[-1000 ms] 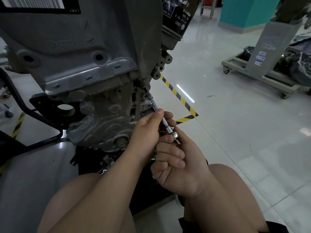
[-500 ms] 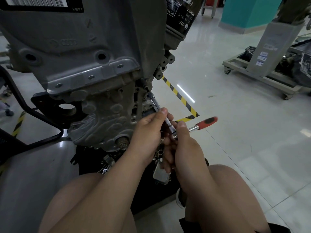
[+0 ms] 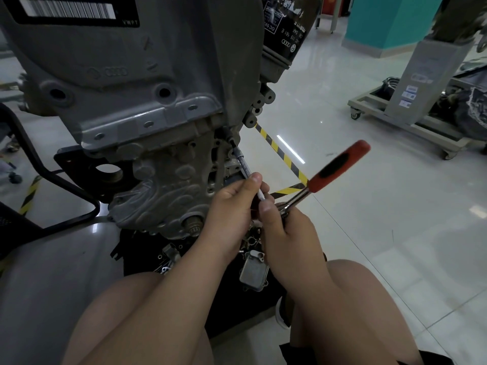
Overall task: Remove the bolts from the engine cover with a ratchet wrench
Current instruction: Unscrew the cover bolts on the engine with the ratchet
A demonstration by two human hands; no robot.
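A grey engine cover (image 3: pixel 126 83) fills the upper left of the head view. A ratchet wrench with a red and black handle (image 3: pixel 338 165) points up to the right. Its long steel extension (image 3: pixel 243 167) runs up-left to a dark socket (image 3: pixel 226 133) seated at a recess on the engine's right edge; the bolt itself is hidden. My left hand (image 3: pixel 232 214) pinches the extension near its lower end. My right hand (image 3: pixel 287 238) grips the ratchet head, thumb beside the extension.
A black oil filter (image 3: pixel 284 35) hangs at the engine's upper right. A tray with loose metal parts (image 3: pixel 254 270) lies below my hands. A black stand frame (image 3: pixel 52 177) is on the left. A wheeled cart (image 3: pixel 411 122) stands on the tiled floor to the right.
The ratchet handle has swung out from behind my right hand and now points up to the right. My left hand has stayed on the extension.
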